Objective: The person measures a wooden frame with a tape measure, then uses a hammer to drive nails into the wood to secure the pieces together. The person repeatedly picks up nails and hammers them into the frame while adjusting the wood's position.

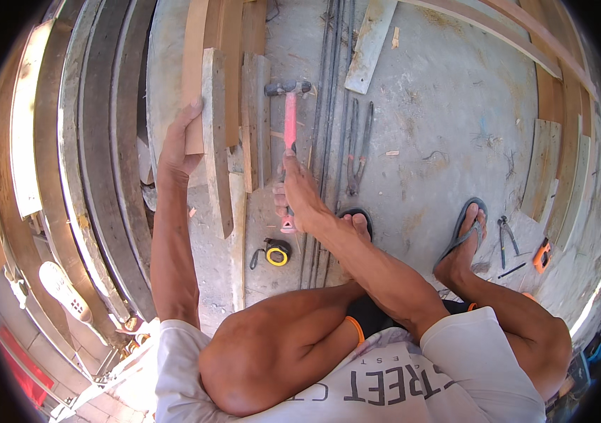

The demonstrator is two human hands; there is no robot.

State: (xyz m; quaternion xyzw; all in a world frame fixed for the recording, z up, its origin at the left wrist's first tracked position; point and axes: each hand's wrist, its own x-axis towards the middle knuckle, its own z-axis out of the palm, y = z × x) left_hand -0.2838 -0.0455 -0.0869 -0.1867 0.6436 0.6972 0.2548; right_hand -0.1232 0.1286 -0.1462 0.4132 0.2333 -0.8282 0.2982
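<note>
While squatting: I am looking down at a concrete floor point(448, 120) between my knees.
Left hand: my left hand point(177, 151) is gripping the near end of a short wooden board point(195, 84), fingers wrapped over its edge.
Right hand: my right hand point(293, 194) is closing round the pink handle of a hammer point(289, 120), its head pointing away from me.
Nearby: a yellow tape measure point(276, 253) is lying just beside the hammer's grip; pincers point(357, 151) are lying right of the steel rods point(329, 106).
</note>
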